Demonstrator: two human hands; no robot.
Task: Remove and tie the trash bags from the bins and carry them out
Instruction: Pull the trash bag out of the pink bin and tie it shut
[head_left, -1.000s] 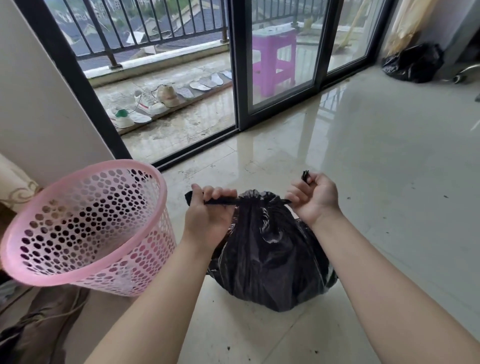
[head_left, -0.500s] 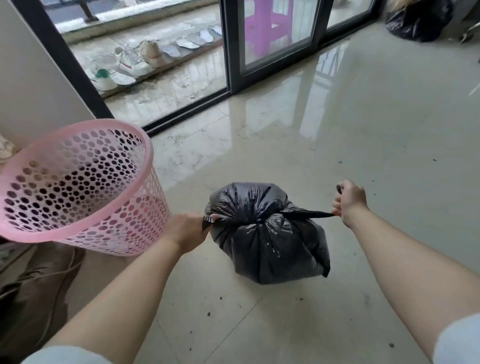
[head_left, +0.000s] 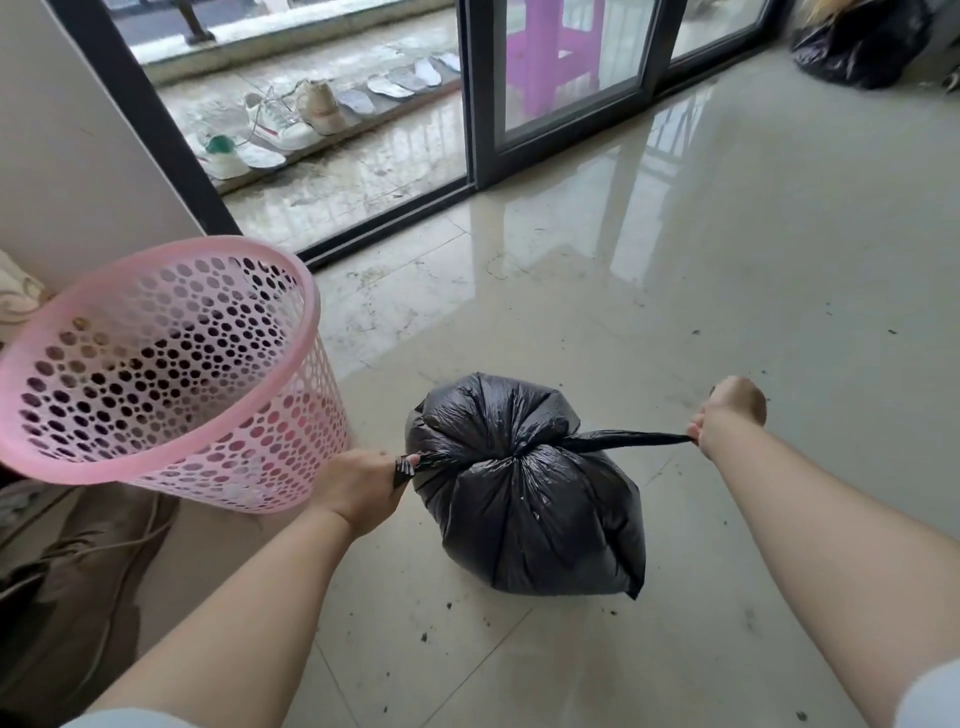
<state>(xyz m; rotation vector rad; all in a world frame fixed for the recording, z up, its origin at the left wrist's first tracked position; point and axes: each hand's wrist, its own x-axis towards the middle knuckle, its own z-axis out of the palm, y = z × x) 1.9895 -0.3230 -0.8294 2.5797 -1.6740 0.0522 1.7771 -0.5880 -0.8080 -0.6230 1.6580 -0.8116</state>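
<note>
On the tiled floor (head_left: 727, 291) the knotted black trash bag (head_left: 524, 499) sits between both arms, left hand (head_left: 358, 488) and right hand (head_left: 730, 410) each fisted on a stretched tie end, contents hidden, beside the unlined pink bin (head_left: 156, 364), another black bag (head_left: 857, 47) cut off far right.

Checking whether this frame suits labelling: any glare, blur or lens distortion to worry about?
Head view: daylight glare streaks the glossy floor near the sliding door; wide-angle bending tilts the door frame and stretches the pink bin; the trash bag and both hands are sharp.
</note>
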